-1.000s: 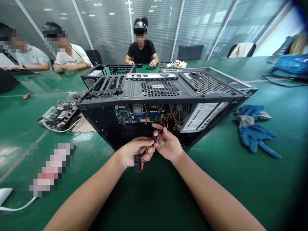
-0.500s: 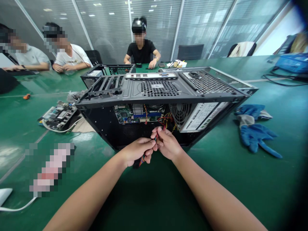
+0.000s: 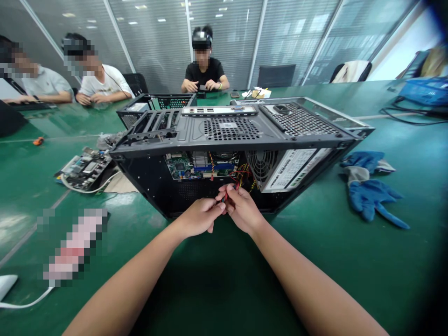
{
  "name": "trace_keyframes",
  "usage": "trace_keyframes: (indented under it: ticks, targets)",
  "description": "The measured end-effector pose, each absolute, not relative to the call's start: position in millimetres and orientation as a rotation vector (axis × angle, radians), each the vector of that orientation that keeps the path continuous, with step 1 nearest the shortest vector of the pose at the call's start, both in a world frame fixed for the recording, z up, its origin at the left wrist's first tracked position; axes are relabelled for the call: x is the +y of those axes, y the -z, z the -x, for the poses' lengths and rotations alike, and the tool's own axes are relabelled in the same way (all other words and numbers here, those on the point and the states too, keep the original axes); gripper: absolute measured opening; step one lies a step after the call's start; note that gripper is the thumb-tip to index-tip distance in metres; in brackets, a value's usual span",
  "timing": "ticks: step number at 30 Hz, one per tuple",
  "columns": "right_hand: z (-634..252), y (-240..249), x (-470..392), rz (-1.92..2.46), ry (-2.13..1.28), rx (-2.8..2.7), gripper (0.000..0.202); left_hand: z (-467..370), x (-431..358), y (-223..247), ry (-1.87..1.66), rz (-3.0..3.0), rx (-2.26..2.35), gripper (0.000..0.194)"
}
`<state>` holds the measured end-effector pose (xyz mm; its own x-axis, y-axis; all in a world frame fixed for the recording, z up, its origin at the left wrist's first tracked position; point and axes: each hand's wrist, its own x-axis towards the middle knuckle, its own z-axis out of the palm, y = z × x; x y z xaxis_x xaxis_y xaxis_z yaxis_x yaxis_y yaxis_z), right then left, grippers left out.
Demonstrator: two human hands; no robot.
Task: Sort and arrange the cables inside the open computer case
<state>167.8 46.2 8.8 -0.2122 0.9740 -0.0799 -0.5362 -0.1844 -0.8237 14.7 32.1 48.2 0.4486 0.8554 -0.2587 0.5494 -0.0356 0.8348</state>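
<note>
A black computer case [image 3: 147, 154] stands on the green table with its open side toward me. Inside it show a circuit board [image 3: 199, 165] and, at the right, a power supply [image 3: 294, 170] with a round fan grille. Multicoloured cables [image 3: 239, 183] run from the power supply toward my hands. My left hand [image 3: 201, 215] is closed on the cable bundle, thumb against fingers. Close beside it, my right hand [image 3: 243, 207] pinches the same bundle nearer the case. The fingers hide most of the bundle between them.
Loose circuit parts [image 3: 86, 170] lie left of the case, blue gloves [image 3: 373, 198] to its right. A pixelated pink object [image 3: 75, 247] is at the near left. Behind are a second case frame [image 3: 175, 100] and three seated people.
The dangling end of the cable bundle below my left hand is no longer visible. My left hand has moved slightly up. Across the table, a person's hands have come together.
</note>
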Motion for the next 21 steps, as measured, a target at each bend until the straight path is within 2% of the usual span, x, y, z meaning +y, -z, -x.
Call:
trace_keyframes:
  ticks: [6, 11, 21]
  targets:
    - [-165, -7, 47, 0.782, -1.608, -0.804, 0.029, -17, 30, -47, -0.594, -2.019, 1.321, 0.021]
    - [-160, -6, 46, 0.808, -1.522, -0.798, 0.032, -21, 29, -44, -0.482, -2.088, 1.505, 0.025]
    - [-153, -8, 46, 0.864, -1.412, -0.746, 0.033, -24, 28, -41, -0.562, -2.04, 1.546, 0.027]
